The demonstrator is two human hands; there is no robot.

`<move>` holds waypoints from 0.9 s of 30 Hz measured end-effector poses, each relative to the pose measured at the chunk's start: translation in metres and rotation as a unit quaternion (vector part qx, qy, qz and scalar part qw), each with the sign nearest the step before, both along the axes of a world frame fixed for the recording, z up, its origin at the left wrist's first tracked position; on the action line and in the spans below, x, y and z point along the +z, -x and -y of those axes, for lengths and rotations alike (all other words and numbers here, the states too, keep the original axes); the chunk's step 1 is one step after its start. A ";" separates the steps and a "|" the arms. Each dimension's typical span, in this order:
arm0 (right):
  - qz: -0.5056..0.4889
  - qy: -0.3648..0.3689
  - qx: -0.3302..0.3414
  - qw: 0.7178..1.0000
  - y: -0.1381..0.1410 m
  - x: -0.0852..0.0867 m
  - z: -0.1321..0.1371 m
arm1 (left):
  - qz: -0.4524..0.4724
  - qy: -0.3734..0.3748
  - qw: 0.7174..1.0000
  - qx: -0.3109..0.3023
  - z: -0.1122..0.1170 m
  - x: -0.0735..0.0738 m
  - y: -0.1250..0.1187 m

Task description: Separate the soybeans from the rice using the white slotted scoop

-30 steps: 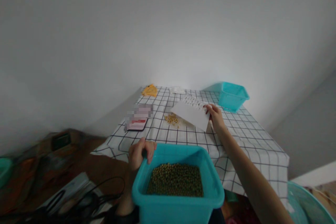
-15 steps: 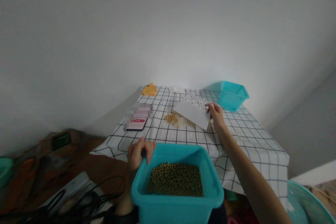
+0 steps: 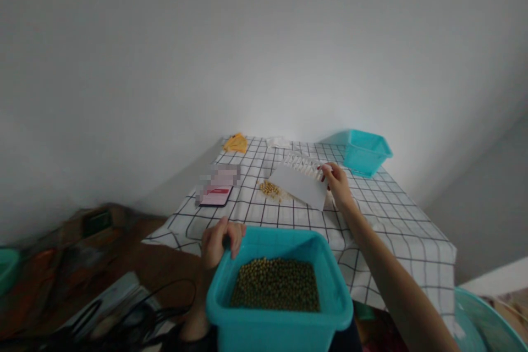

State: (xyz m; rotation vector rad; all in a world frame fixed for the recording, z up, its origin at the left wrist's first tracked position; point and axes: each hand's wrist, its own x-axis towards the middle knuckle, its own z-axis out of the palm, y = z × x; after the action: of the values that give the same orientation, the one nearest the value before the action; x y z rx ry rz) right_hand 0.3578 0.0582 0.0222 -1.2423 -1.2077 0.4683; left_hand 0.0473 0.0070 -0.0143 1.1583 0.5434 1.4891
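Observation:
My left hand (image 3: 223, 241) is closed over the back left corner of a turquoise plastic bin (image 3: 284, 323), which sits close in front of me. Inside the bin lies a layer of small round golden-brown beads (image 3: 275, 284). Out over the table, my right hand (image 3: 336, 180) pinches the right side of a white slotted board (image 3: 300, 182). The board is tilted, with a row of slots along its far part and a plain near part. Just left of it, a small heap of golden beads (image 3: 270, 189) lies on the cloth, partly on something clear.
A checked tablecloth (image 3: 396, 225) covers the table. On it are a phone (image 3: 216, 196), a yellow cloth-like item (image 3: 236, 143), a white crumpled item (image 3: 278, 142) and a second turquoise bin (image 3: 366, 153). Cables (image 3: 140, 313) lie at lower left; a large teal tub (image 3: 478, 319) stands lower right.
The white board has shifted slightly left and toward me, and its angle has changed with my right hand. My left hand stays on the bin's rim.

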 end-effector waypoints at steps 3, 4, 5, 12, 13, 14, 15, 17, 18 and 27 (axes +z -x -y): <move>0.008 -0.004 0.006 1.000 0.002 0.001 0.002 | 0.001 0.009 1.000 0.010 0.001 0.002 -0.001; 0.011 -0.005 0.007 1.000 0.002 0.002 0.002 | 0.004 0.015 1.000 0.014 0.002 0.003 -0.002; 0.013 -0.007 0.009 1.000 0.003 0.003 0.003 | 0.009 0.020 1.000 0.015 0.002 0.003 -0.003; 0.020 -0.011 0.015 1.000 0.005 0.006 0.005 | 0.040 0.041 0.998 0.007 0.007 0.008 -0.006; 0.020 -0.011 0.015 1.000 0.005 0.006 0.005 | 0.040 0.042 0.998 0.006 0.007 0.008 -0.007; 0.021 -0.012 0.016 1.000 0.005 0.006 0.005 | 0.038 0.042 0.998 0.004 0.007 0.008 -0.007; 0.021 -0.013 0.016 1.000 0.005 0.006 0.006 | 0.036 0.042 0.998 0.002 0.007 0.009 -0.007; 0.022 -0.017 0.016 0.999 0.005 0.006 0.006 | 0.034 0.041 0.999 0.001 0.007 0.009 -0.006; 0.022 -0.020 0.016 0.999 0.005 0.006 0.006 | 0.034 0.040 0.999 0.001 0.007 0.009 -0.006; 0.018 -0.039 0.007 0.999 0.000 -0.002 0.000 | 0.039 0.027 0.999 -0.006 0.004 0.004 -0.004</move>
State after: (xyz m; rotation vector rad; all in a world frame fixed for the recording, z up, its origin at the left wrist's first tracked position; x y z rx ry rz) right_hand 0.3582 0.0584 0.0199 -1.1820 -1.2547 0.4063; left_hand 0.0516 0.0027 -0.0100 1.0545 0.5199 1.4947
